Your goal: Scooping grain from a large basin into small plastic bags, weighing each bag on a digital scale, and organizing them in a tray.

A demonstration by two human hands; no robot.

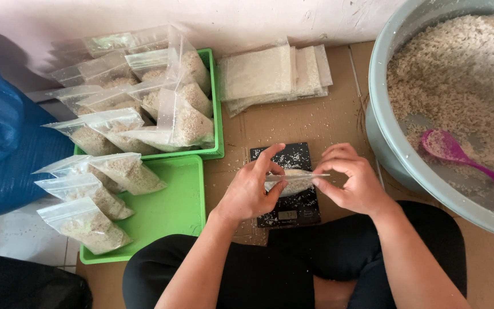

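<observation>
Both hands work just above the black scale, which lies on brown cardboard on the floor. The left hand and right hand each pinch one end of a small clear bag w/ pale grain inside; thumb and fingers of both are closed on its flat top strip, so the grip on each side is shut on the bag. The bag hangs btw. the hands, over the middle of the scale; I cannot tell if its bottom touches the plate. Loose grains lie scattered on the scale and around it. To the left, just beside the scale, is a green tray: three filled bags lie along its left edge, and its right part is bare, w/ free room next to the left wrist. Behind it a second green tray is full of filled bags, some leaning over its left edge. Behind the scale, near the wall, is a stack of flat packed bags. To the right, a big grey basin holds grain and a purple scoop; its rim is close to the right hand, little room there. The person's knees in black fabric close the near side.
</observation>
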